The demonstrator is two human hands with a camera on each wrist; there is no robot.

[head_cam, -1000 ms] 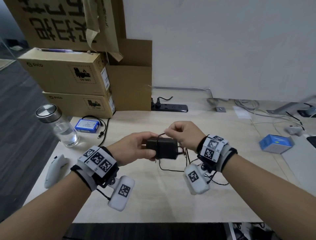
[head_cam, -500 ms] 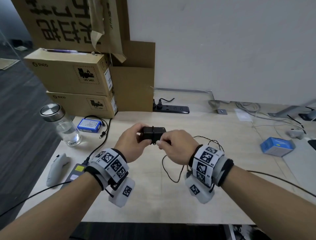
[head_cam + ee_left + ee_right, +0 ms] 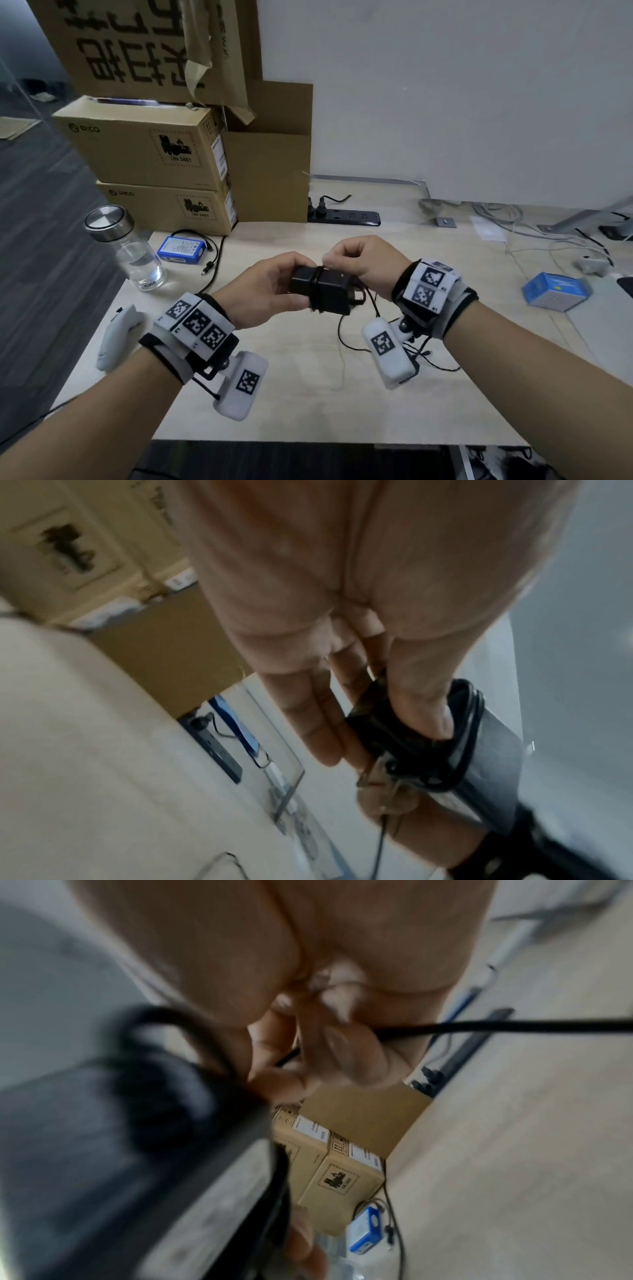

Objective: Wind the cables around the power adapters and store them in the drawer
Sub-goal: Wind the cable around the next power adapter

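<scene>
Head view: left hand (image 3: 263, 291) grips the black adapter (image 3: 322, 291) held above the pale wood desk (image 3: 308, 394); right hand (image 3: 359, 263) pinches the cable (image 3: 317, 286) at its top edge, fingertips hidden. Loose cable trails down to the desk. Boxes (image 3: 144, 154) read "PICO", "UN 3481"; bottle (image 3: 128, 253) text illegible. White wall behind.

Left wrist view: thumb (image 3: 421, 710) clamps the adapter (image 3: 493, 764) beside several cable turns (image 3: 469, 723). Blurred.

Right wrist view: fingers (image 3: 284, 1080) pinch the cable (image 3: 514, 1024); adapter (image 3: 137, 1137) badly blurred.

Matt black plastic adapter (image 3: 322, 289) (desk (image 3: 308, 394): pale wood).
</scene>
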